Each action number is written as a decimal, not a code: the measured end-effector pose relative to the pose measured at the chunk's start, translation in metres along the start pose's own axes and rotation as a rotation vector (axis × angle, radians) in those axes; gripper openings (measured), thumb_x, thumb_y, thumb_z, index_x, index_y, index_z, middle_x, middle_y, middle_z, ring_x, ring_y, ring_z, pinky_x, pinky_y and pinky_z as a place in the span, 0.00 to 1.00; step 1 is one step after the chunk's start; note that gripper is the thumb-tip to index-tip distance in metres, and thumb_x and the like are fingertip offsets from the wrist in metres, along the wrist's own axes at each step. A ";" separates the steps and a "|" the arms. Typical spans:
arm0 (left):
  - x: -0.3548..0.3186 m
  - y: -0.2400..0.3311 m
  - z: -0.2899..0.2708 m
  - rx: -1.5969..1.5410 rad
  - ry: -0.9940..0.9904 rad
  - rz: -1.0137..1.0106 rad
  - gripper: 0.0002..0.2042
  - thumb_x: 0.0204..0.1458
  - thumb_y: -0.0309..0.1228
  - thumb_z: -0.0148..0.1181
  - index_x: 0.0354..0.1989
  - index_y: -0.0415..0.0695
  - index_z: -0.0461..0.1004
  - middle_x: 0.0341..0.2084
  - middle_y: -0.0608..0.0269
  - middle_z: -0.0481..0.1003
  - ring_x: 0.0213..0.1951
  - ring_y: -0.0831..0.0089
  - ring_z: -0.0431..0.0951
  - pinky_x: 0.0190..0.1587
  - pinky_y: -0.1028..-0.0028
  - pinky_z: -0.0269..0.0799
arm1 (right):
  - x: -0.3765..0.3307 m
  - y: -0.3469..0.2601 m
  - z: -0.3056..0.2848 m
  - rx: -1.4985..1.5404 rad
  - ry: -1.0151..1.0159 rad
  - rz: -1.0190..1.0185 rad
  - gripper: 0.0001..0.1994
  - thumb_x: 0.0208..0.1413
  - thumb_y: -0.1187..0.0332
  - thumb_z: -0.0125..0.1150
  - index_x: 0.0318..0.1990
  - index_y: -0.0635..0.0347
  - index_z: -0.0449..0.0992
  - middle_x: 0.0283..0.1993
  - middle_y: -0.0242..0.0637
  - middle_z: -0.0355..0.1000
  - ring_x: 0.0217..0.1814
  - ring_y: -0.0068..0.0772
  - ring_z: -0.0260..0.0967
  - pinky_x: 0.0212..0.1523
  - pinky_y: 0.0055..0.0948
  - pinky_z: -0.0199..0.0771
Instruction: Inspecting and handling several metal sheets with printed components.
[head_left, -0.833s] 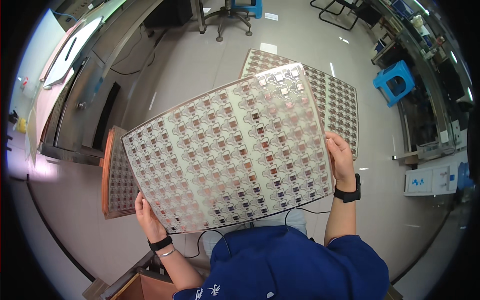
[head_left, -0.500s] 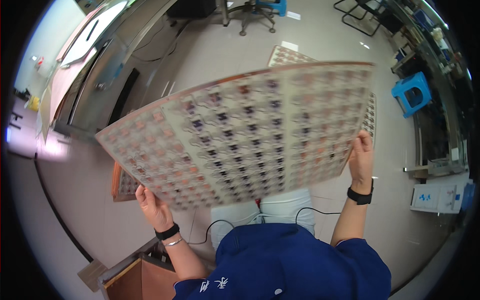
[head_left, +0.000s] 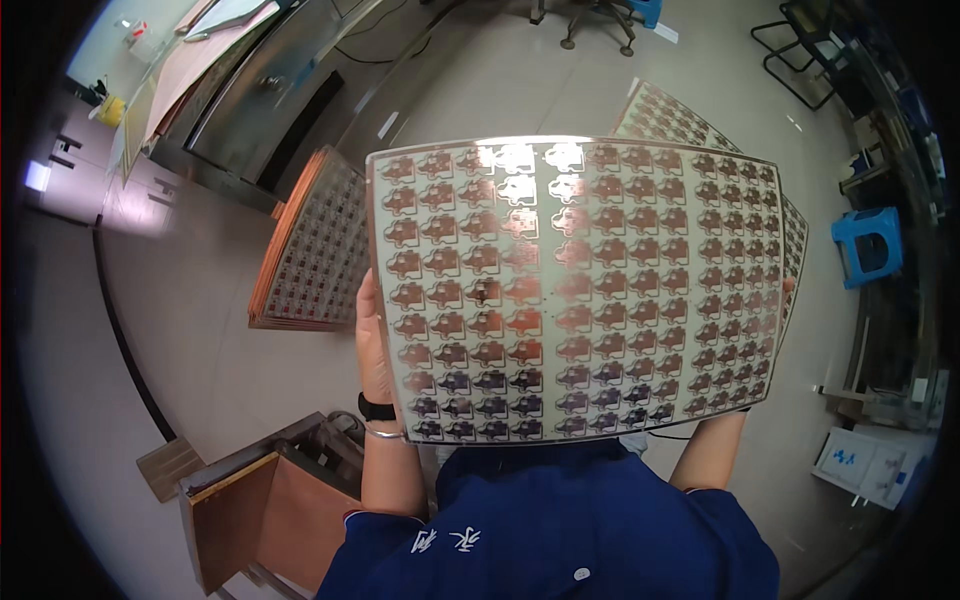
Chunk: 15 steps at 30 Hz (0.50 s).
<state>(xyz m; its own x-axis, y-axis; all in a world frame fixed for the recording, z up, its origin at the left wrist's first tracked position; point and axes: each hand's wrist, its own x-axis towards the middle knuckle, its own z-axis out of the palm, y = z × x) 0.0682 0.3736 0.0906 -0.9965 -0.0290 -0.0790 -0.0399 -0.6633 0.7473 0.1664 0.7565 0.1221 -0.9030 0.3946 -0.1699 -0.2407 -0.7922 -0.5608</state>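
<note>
Floor (head_left: 520, 90): pale, glossy, takes up most of the view; its lower part is hidden behind the sheet and the person's blue top.

Flexible circuit sheet (head_left: 570, 290): one, large, translucent, held up flat toward the camera in front of the chest, above the floor and touching nothing else. It carries a grid of repeated copper-coloured patterns; about ten rows, the columns too many and too glare-washed near the top middle to count surely. Lower rows look dark where the blue top shows through.

Stacks of like sheets: two. One stack (head_left: 310, 250) lies on the floor left of the held sheet, copper edges showing, its right side covered by the held sheet. The second (head_left: 670, 115) shows only as a corner above the held sheet's top edge, with a strip down the right side.

Metal cabinet (head_left: 270, 90): one, upper left, cut by the fisheye rim.

Wooden box (head_left: 250, 510): one, lower left, partly hidden by the forearm.

Blue stool (head_left: 868, 245): one, right.

Left hand (head_left: 372, 345): grip clamped on the sheet's left edge, fingers behind it; a black wristband below.

Right hand (head_left: 788, 290): almost wholly hidden behind the sheet's right edge; only the forearm is plain. Cannot tell how its grip stands.
</note>
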 end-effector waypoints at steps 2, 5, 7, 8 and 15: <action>0.001 0.000 -0.016 -0.096 -0.132 -0.114 0.22 0.57 0.32 0.51 0.57 0.38 0.56 0.49 0.53 0.68 0.48 0.72 0.71 0.47 0.74 0.73 | 0.000 0.002 0.000 0.003 0.013 -0.008 0.20 0.60 0.58 0.43 0.56 0.59 0.64 0.55 0.44 0.65 0.52 0.35 0.68 0.50 0.35 0.73; 0.004 0.003 -0.020 -0.078 -0.088 -0.211 0.23 0.58 0.33 0.48 0.58 0.35 0.54 0.50 0.53 0.67 0.50 0.73 0.70 0.50 0.74 0.71 | -0.002 0.005 0.002 -0.004 0.032 -0.024 0.21 0.60 0.58 0.43 0.56 0.59 0.64 0.55 0.44 0.65 0.52 0.35 0.68 0.50 0.35 0.73; 0.004 0.005 -0.014 -0.108 -0.107 -0.208 0.23 0.59 0.33 0.46 0.59 0.33 0.54 0.51 0.53 0.67 0.50 0.73 0.70 0.50 0.75 0.71 | -0.003 0.005 0.003 -0.008 0.043 -0.031 0.21 0.60 0.57 0.42 0.56 0.59 0.63 0.54 0.44 0.65 0.52 0.35 0.68 0.50 0.35 0.73; 0.003 0.005 -0.012 -0.134 -0.126 -0.198 0.23 0.59 0.32 0.45 0.59 0.32 0.53 0.52 0.52 0.66 0.50 0.73 0.70 0.50 0.75 0.70 | -0.004 0.005 0.003 -0.013 0.047 -0.031 0.21 0.60 0.57 0.42 0.56 0.59 0.63 0.54 0.44 0.65 0.51 0.35 0.68 0.49 0.35 0.73; 0.003 0.002 -0.026 -0.022 -0.139 -0.267 0.22 0.58 0.27 0.47 0.60 0.38 0.54 0.53 0.54 0.66 0.50 0.73 0.70 0.51 0.74 0.70 | -0.007 0.004 0.002 -0.036 0.081 -0.055 0.22 0.60 0.56 0.42 0.57 0.60 0.63 0.54 0.44 0.65 0.51 0.35 0.68 0.49 0.34 0.73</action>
<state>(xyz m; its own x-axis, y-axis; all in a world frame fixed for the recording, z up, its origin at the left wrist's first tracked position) 0.0674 0.3526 0.0751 -0.9515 0.2504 -0.1789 -0.3022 -0.6497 0.6975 0.1707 0.7499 0.1228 -0.8565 0.4749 -0.2020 -0.2754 -0.7517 -0.5993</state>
